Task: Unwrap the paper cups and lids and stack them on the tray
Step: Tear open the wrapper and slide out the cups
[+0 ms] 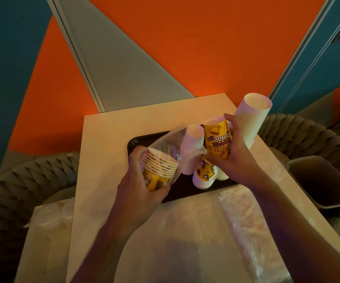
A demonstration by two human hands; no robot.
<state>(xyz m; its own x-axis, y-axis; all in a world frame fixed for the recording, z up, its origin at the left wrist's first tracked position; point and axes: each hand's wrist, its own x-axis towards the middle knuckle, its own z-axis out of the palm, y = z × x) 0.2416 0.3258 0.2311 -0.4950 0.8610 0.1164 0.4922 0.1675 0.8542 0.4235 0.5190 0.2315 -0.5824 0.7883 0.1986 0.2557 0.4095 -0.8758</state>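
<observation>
Nearest the camera, crumpled clear wrapping (246, 227) is lying across the near end of the pale table (95, 180), its lower part running out of the picture, so what lies under it is hard to make out. Past it, the left hand (142, 188) is gripping a nested stack of yellow printed cups (159, 170) that is sitting partly inside a clear plastic bag (171, 144); the fingers are curling round the stack's base, and the film is blurring the cup rims. The right hand (234, 156) is closing round an upside-down yellow cup (216, 139) over the black tray (177, 190), its palm hiding the cup's far side. Under that cup another upside-down yellow stack (205, 174) is standing on the tray, with a plain white stack (192, 148) just beside it on the left. A taller white stack (253, 117) is rising behind the right hand, its base hidden. The tray's right edge is covered by the hand and cups; bare tray is showing only at its far left corner and near edge. Bare table is lying open to the left of the tray and beyond it, up to the orange wall (206, 48). A brown bin (324, 180) is standing off the table's right edge.
</observation>
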